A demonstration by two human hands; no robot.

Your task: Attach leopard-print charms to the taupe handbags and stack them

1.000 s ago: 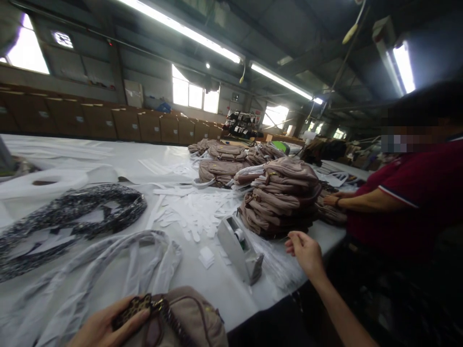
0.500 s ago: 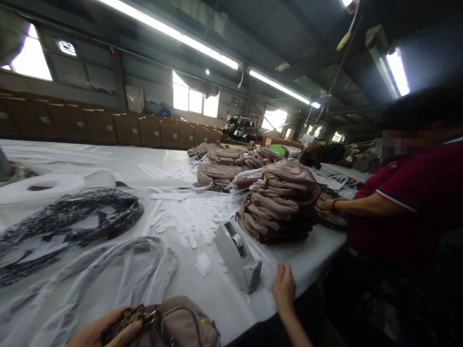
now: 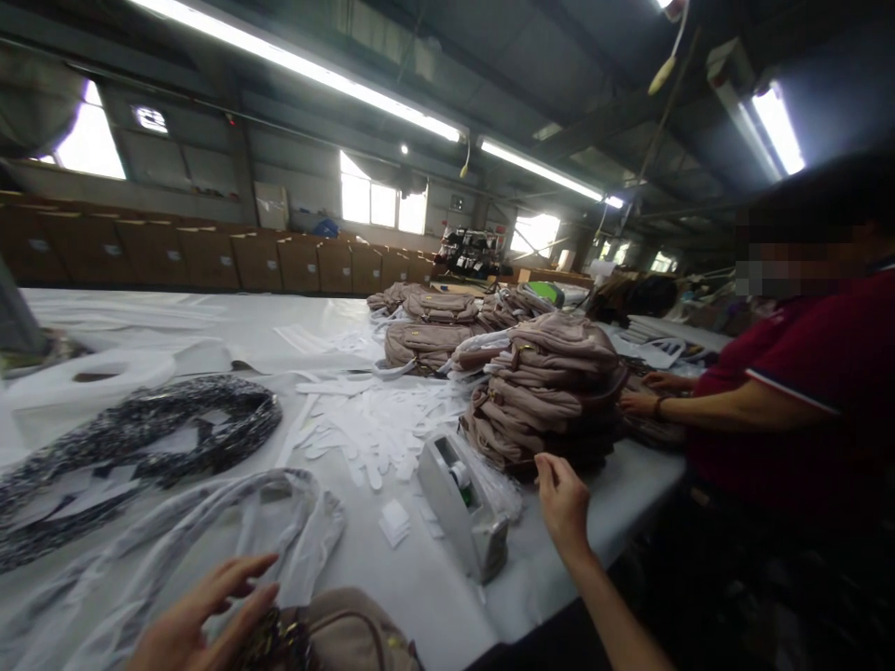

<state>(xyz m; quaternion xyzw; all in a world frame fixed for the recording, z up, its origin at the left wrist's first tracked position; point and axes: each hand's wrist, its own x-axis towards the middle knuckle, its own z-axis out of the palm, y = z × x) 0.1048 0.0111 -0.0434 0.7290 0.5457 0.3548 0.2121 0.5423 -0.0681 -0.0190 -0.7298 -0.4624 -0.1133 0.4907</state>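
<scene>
My left hand [image 3: 210, 610] is at the bottom left, its thumb and fingers apart, just over a taupe bag [image 3: 356, 624]. A dark patterned piece with gold-coloured metal [image 3: 283, 634] lies on the bag beside my fingers. Only the upper part of that bag is in view. My right hand [image 3: 565, 499] is raised with thumb and fingers pinched together; whether something small is between them cannot be made out. It is right of a grey tape dispenser [image 3: 465, 522] and in front of a tall stack of taupe bags [image 3: 549, 391]. Clear plastic film [image 3: 507, 499] lies behind the dispenser.
White paper strips [image 3: 381, 419] are spread mid-table, with small white cards [image 3: 395, 522] nearer me. Left are a black-and-white fabric coil [image 3: 216, 410] and wrapped straps [image 3: 280, 494]. More bags [image 3: 430, 345] lie behind. A co-worker in a dark red shirt [image 3: 797, 391] handles a bag at right.
My left hand has let go of the patterned piece and its fingers have spread. My right hand has risen from beside the dispenser toward the bag stack, still pinched. The view has tilted slightly.
</scene>
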